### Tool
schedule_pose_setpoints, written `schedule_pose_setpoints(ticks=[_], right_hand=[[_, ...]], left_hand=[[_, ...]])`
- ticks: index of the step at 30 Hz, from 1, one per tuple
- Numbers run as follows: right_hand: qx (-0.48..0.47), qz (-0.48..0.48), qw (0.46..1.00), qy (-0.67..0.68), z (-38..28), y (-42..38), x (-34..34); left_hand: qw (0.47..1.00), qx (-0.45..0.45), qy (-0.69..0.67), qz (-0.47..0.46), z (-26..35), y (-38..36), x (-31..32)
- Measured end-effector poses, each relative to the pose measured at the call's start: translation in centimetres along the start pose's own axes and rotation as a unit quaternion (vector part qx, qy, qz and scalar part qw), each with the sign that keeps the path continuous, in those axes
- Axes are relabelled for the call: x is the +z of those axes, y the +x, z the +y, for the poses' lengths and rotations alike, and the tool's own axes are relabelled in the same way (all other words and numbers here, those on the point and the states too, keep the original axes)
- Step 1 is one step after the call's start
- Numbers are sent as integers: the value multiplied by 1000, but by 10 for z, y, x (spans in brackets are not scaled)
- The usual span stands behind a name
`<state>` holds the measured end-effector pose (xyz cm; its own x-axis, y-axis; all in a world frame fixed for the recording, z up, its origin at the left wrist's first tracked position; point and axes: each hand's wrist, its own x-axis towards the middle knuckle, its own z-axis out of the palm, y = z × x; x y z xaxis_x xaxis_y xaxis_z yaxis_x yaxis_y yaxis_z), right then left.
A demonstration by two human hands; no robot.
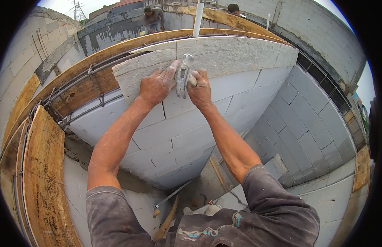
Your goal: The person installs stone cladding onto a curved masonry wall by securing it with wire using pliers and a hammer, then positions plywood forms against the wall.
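Note:
A claw hammer (183,76) is upright between my hands, its metal head in front of a rough grey-white board (224,53) along the wall top. My right hand (200,87) is closed round the hammer's handle, just right of the head. My left hand (157,86) is at the board's face, left of the hammer, its fingers bent and pressed together near the hammer head; what they pinch is too small to make out. A thin wire (176,47) rises above the left fingertips. Below the board is the white block wall (191,123).
Steel bars (90,73) and a long wooden board (104,47) run behind the wall top. A white pipe (198,19) stands behind. At the left is a wooden plank (44,177). Two people (154,18) are beyond. Tools and wood pieces (168,218) lie below.

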<state>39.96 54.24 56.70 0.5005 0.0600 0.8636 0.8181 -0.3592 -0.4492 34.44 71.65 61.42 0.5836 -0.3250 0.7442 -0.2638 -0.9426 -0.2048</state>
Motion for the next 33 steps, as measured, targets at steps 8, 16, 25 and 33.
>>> schedule_pose_setpoints(ticks=[8, 16, 25, 33], right_hand=[[-10, 4, 999, -30, 2, 8, 23], [63, 0, 998, -28, -13, 12, 24], [458, 82, 874, 141, -55, 20, 48], [393, 62, 864, 309, -63, 4, 11]], left_hand=[[997, -41, -43, -49, -6, -2, 1], [999, 8, -43, 11, -2, 2, 2], [997, 44, -3, 57, -1, 3, -2], [1000, 29, 5, 1, 2, 2, -11]])
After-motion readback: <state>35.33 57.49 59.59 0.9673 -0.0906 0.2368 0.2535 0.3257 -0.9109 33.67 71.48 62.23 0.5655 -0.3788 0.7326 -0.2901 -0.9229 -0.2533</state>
